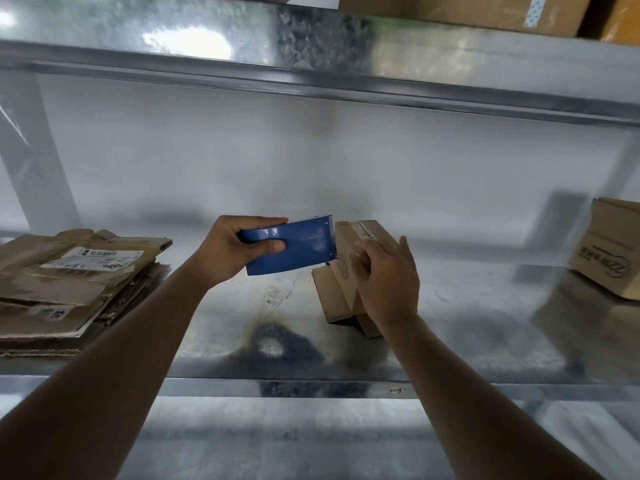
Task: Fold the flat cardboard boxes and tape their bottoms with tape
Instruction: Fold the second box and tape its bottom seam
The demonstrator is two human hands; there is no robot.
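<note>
the main risk at this moment was the strip of tape going on crooked or lifting: the small folded box [349, 271] sat tipped on the metal shelf [207, 327], propped at an angle rather than flat, and only the right hand [388, 282] steadied it, so a pull from the blue tape dispenser [294, 245] could have dragged or rolled it. a loose tape end might also have curled back on itself, since the toothed edge of the dispenser stood just beside the box top where a clear strip already seemed to lie.

the left hand [239, 249] gripped the dispenser, fingers over the top and thumb curled under its side, forearm reaching in from lower left. the right hand was blurred, with fingers mostly straight and spread against the box's near face; whether it pressed tape could not be told. a stack of flat cardboard boxes [76, 289] lay well apart on the left.
</note>
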